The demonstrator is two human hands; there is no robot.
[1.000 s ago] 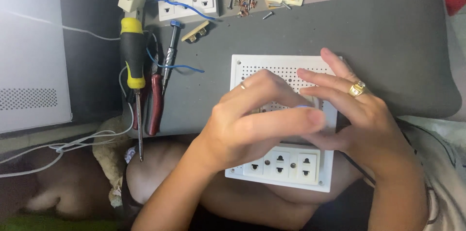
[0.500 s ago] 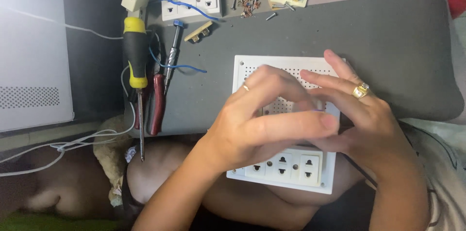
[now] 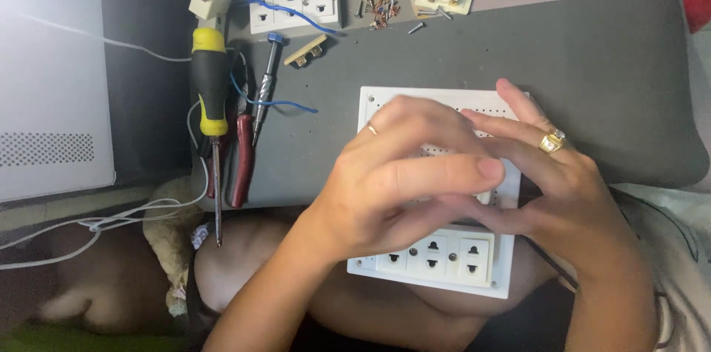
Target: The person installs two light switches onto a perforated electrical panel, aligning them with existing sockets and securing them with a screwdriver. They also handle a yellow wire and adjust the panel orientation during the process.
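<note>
We have the white perforated panel (image 3: pixel 437 196) lying flat on the grey tabletop (image 3: pixel 592 48), its near end overhanging the tabletop's edge above our lap. Its long axis runs from us away toward the far edge, tilted slightly. One row of white sockets (image 3: pixel 435 254) already sits in the near end, faces up; the middle of the panel is hidden under our hands, so we cannot tell whether anything is seated there, and the far perforated part looks bare. Our left hand (image 3: pixel 400 182) is curled over the panel's centre, fingers bent and thumb stretched across, and whether it grips something small we cannot tell. Our right hand (image 3: pixel 563 189), with a gold ring, rests half open on the panel's right side, fingers extended toward the left hand. To the left lie a yellow-handled screwdriver (image 3: pixel 211 111), red-handled pliers (image 3: pixel 241 159), and farther off another socket strip (image 3: pixel 295 2) and loose screws (image 3: pixel 378 8), untouched.
</note>
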